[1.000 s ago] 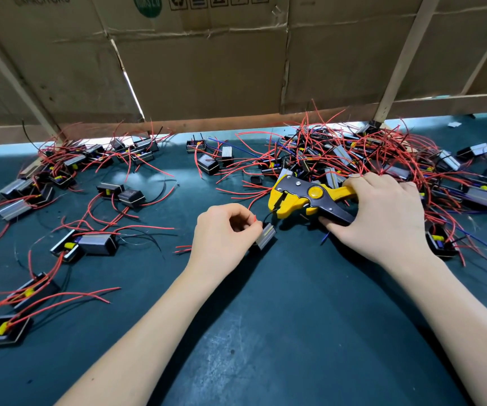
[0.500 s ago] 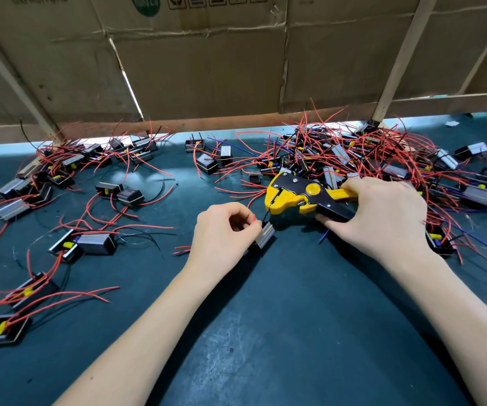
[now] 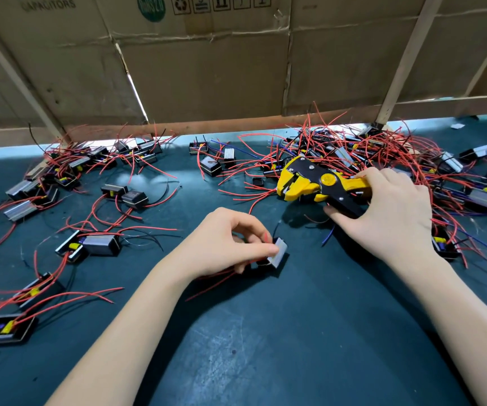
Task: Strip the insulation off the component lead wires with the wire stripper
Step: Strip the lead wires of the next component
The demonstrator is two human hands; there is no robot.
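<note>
Dark green tabletop (image 3: pixel 265 347), cardboard wall behind. Component (image 3: pixel 277 253) sits mid-table, pinched in the left hand (image 3: pixel 221 244); fingers curled round it and its red leads, one short dark lead (image 3: pixel 275 230) poking up toward the wire stripper (image 3: pixel 318 184). Stripper is up and right of the component, close but apart, long axis roughly left-right, open mouth facing left. Right hand (image 3: pixel 388 212) grips its handles, fingers wrapped, not squeezed fully. Judgement: next move is feeding that lead into the mouth; left hand nearer the lead. Unstripped pile (image 3: pixel 382 162) behind stripper, more units left of the component.
</note>
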